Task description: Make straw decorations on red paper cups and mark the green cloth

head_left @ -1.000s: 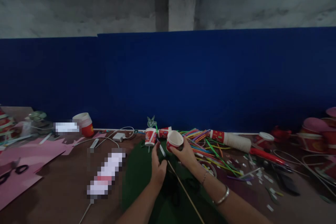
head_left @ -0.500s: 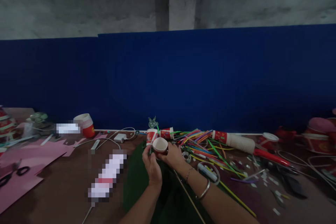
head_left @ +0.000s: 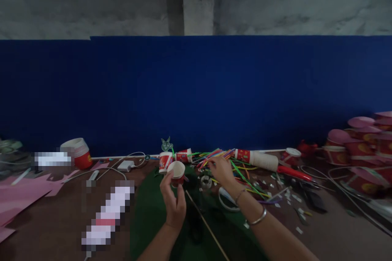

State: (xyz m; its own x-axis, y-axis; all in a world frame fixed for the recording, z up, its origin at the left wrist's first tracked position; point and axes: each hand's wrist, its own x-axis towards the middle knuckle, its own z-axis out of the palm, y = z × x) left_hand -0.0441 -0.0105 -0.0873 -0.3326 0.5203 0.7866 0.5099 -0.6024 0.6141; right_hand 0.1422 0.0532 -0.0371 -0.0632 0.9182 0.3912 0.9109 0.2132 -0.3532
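A red and white paper cup (head_left: 177, 170) is gripped in my left hand (head_left: 174, 200), its open mouth tilted up toward me. My right hand (head_left: 221, 170), with a bracelet and a silver bangle on the wrist, is over a pile of coloured pipe cleaners (head_left: 214, 155); its fingertips are too small to make out, so I cannot tell whether they hold anything. Just behind the held cup stands another red cup (head_left: 165, 161) with a green stem and a small animal-face cutout (head_left: 166, 144). A third cup (head_left: 183, 155) lies on its side.
A long stack of cups (head_left: 260, 160) lies right of the pile, near a red-handled tool (head_left: 295, 173) and paper scraps. Stacked cups (head_left: 78, 153), pink paper (head_left: 24, 195) and a white adapter (head_left: 125, 166) are at left. Pink-topped cups (head_left: 364, 147) pile up far right.
My right hand has left the cup and moved right to the pipe cleaners. My left hand still holds the cup. The view has turned to the right, showing more pink-topped cups.
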